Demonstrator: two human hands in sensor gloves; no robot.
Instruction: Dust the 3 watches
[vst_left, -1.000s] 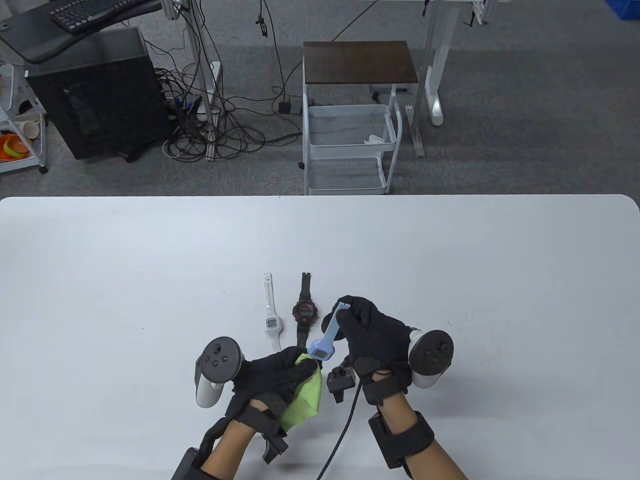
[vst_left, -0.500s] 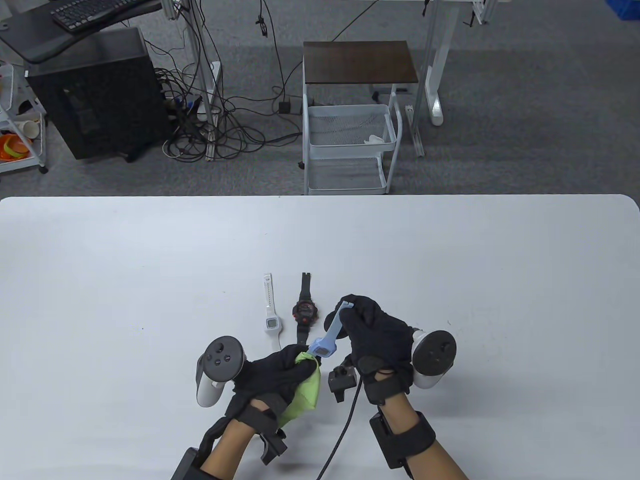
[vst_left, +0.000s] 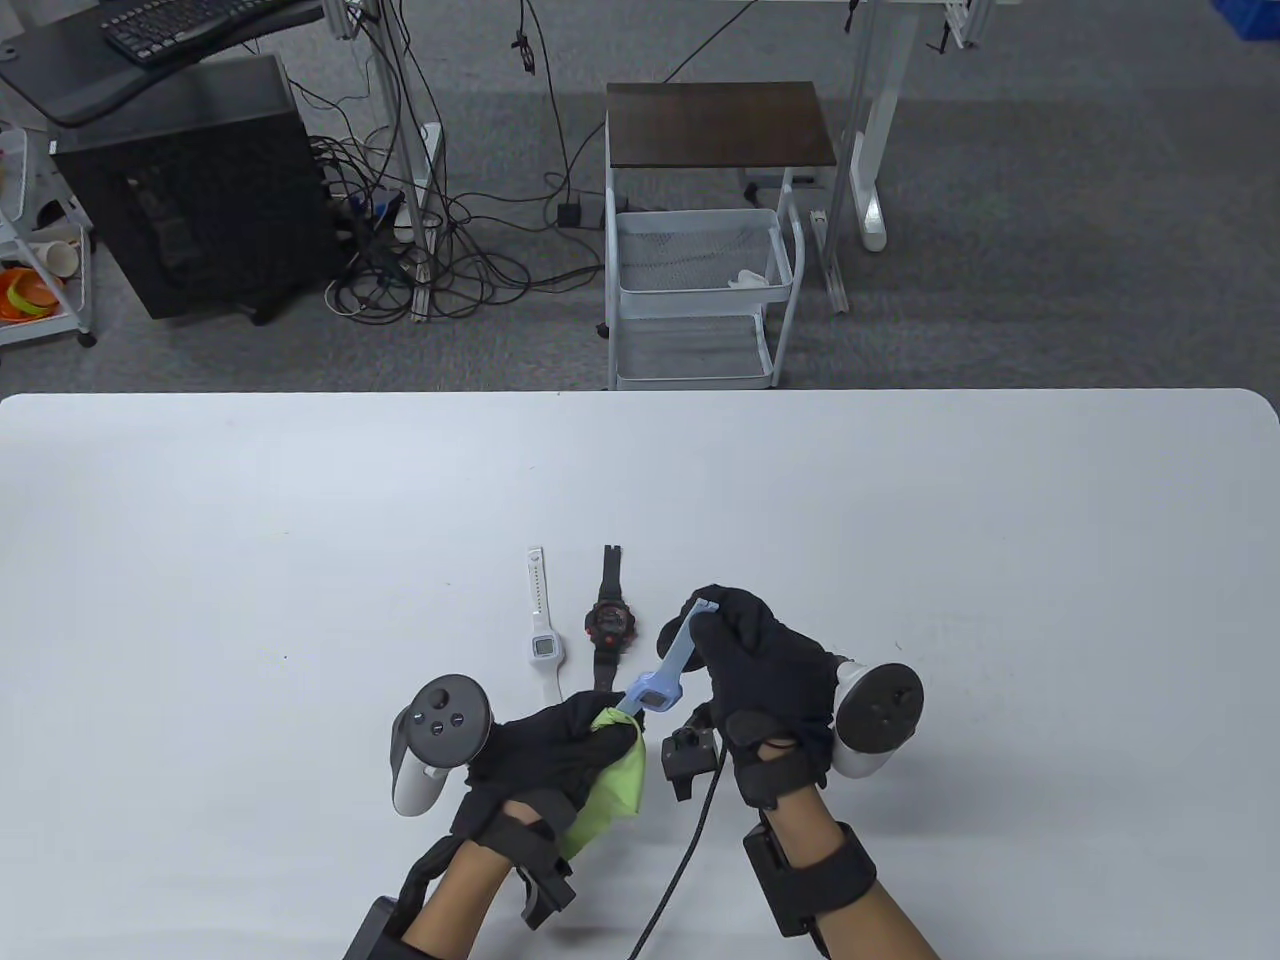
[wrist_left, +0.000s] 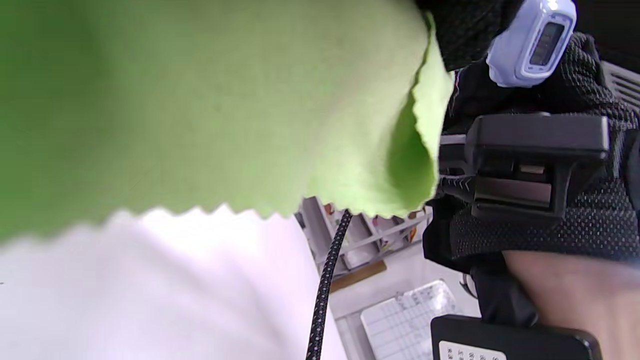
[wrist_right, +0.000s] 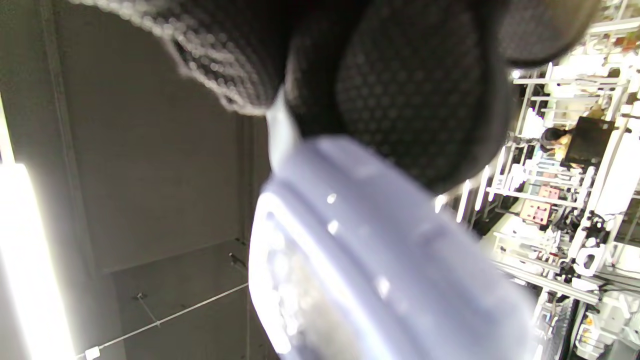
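Observation:
A light blue watch (vst_left: 664, 668) is lifted off the table, its upper strap pinched in my right hand (vst_left: 745, 650). Its face (wrist_left: 532, 42) points up and left. My left hand (vst_left: 555, 745) grips a green cloth (vst_left: 610, 780), bunched against the lower strap just below the face. The cloth (wrist_left: 210, 105) fills most of the left wrist view. Blurred and close, the blue strap (wrist_right: 370, 260) fills the right wrist view below my fingertips (wrist_right: 400, 100). A white watch (vst_left: 541, 634) and a black watch with a red face (vst_left: 608, 622) lie flat side by side on the table, beyond my hands.
The white table (vst_left: 900, 520) reaches far to both sides. A black cable (vst_left: 690, 850) runs from my right wrist to the near edge. Beyond the far edge stand a white wire trolley (vst_left: 700, 290) and a black computer case (vst_left: 190, 190) on the floor.
My right hand and the blue watch have drifted slightly right and up. The left hand with the cloth has barely moved.

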